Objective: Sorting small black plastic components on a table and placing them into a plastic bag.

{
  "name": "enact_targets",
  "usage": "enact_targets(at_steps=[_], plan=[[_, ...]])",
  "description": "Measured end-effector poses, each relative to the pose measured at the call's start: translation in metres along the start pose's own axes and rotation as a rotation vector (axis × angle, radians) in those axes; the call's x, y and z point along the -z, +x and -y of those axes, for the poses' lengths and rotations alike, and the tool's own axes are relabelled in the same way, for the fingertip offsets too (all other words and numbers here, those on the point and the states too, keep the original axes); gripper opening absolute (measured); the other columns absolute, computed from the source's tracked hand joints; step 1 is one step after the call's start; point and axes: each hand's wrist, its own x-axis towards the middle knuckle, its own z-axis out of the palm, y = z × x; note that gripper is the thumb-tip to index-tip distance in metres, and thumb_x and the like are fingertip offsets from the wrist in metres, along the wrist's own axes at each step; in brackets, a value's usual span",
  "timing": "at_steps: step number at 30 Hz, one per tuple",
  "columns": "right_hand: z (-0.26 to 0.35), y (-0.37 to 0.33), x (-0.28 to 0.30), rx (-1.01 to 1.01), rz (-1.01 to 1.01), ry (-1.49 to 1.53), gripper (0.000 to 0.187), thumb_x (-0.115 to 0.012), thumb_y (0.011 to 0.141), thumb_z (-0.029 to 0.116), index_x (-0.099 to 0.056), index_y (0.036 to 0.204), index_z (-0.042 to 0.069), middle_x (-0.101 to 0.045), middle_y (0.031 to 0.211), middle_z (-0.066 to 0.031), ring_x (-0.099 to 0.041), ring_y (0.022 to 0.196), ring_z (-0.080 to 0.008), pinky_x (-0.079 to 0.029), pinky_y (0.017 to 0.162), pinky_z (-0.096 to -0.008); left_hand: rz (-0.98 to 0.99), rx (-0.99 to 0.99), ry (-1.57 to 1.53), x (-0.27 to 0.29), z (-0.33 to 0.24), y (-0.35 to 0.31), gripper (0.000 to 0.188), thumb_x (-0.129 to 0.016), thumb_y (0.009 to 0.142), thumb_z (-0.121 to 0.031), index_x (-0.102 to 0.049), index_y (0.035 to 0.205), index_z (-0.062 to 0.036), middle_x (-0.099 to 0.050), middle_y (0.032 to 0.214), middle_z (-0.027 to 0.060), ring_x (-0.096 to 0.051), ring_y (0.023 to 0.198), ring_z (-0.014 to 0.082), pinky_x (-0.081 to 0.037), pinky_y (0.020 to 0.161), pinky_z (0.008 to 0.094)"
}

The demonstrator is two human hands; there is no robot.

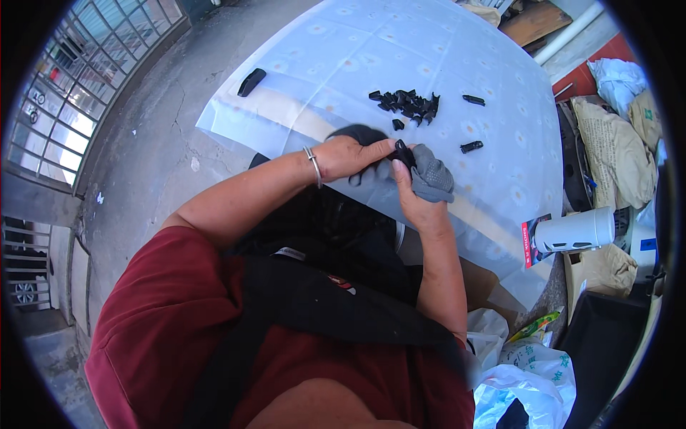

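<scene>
Both my hands meet over the near edge of the table, closed around a small black plastic piece [405,154]. My left hand [348,155] pinches it from the left, thumb lying along its top. From the right, my right hand [423,187] grips the same piece, thumb pointing up. Grey gloves [434,174] cover the fingers, while both thumbs are bare. Just beyond lies a pile of small black parts [411,104], with one loose black part [398,124] beside it. Two longer black pieces [473,100] sit apart to the right. Part of the held piece is hidden by my fingers.
A pale flower-patterned cloth [343,64] covers the table. Far left on it rests a black oblong object [251,82]. At the right stand a white cylinder [575,230], brown paper sacks [613,154] and a black tray [604,343]. Plastic bags [529,386] lie low right.
</scene>
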Motion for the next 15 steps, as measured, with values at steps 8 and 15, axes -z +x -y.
enact_targets(at_steps=[8,15], plan=[[-0.003,-0.001,0.013,0.068,-0.048,-0.021,0.023,-0.053,0.082,0.025,-0.056,0.095,0.006,-0.058,0.074,-0.0118,-0.057,0.069,-0.0309,-0.043,0.063,-0.0411,-0.026,0.091,-0.177,-0.004,0.013,-0.003,0.039,-0.042,0.09,-0.039,-0.06,0.089,-0.004,-0.05,0.06,-0.001,-0.042,0.049,0.006,-0.036,0.045,0.0218],[-0.004,-0.004,0.016,0.085,0.031,-0.268,0.023,-0.052,0.082,0.026,-0.058,0.096,0.008,-0.059,0.076,-0.0116,-0.056,0.069,-0.0297,-0.042,0.061,-0.0394,-0.011,-0.075,0.049,0.001,0.003,0.001,0.04,-0.043,0.09,-0.039,-0.059,0.082,-0.0026,-0.052,0.059,0.0005,-0.044,0.051,0.0064,-0.038,0.047,0.0227]])
